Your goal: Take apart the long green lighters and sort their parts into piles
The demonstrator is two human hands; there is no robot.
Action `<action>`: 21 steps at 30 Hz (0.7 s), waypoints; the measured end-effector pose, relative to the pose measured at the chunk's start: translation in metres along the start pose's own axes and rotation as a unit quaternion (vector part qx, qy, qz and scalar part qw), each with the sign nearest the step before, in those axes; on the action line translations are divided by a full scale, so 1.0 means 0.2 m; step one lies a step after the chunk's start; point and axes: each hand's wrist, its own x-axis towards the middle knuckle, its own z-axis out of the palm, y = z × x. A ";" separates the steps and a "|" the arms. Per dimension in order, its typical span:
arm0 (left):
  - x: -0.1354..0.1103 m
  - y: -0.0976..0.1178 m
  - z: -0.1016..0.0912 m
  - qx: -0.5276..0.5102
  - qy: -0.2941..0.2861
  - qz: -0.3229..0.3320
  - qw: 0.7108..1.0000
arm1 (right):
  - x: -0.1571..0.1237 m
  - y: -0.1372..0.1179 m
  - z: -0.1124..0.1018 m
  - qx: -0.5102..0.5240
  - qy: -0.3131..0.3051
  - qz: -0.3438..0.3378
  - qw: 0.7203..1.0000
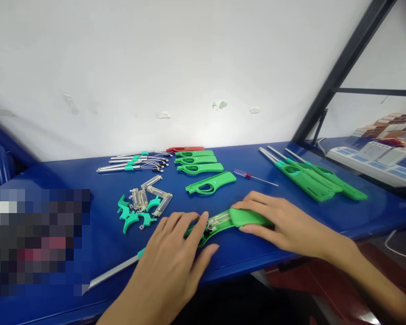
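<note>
As left hand (173,256) lies flat, right hand (278,222) cups lighter (223,220).

No text, label, brand or number can be read. The green lighter body (243,217) shows no legible marking, and the print on the stacked boxes (390,123) at far right is too small and blurred to make out.

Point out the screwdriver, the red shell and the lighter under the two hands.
screwdriver (242,174): head view, on its handle.
red shell (185,148): head view, mid-length.
lighter (219,220): head view, on the exposed clear tank.
</note>
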 end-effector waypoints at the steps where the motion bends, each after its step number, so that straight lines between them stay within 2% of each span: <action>1: 0.02 0.01 0.02 -0.001 -0.011 -0.003 1.000 | -0.01 0.00 0.00 -0.005 0.006 -0.003 1.000; 5: 0.06 0.02 0.07 -0.023 -0.043 -0.024 0.999 | -0.03 -0.01 0.03 -0.025 0.035 -0.022 0.999; 9: 0.07 0.01 0.06 -0.090 -0.061 -0.064 0.992 | -0.05 -0.01 0.06 -0.030 0.049 -0.021 0.998; 16: 0.09 0.02 0.03 -0.160 -0.076 -0.114 0.978 | -0.06 0.02 0.05 0.000 0.025 -0.042 0.999; 21: 0.09 0.02 0.03 -0.168 -0.082 -0.124 0.974 | -0.06 0.00 0.05 0.013 0.019 -0.009 1.000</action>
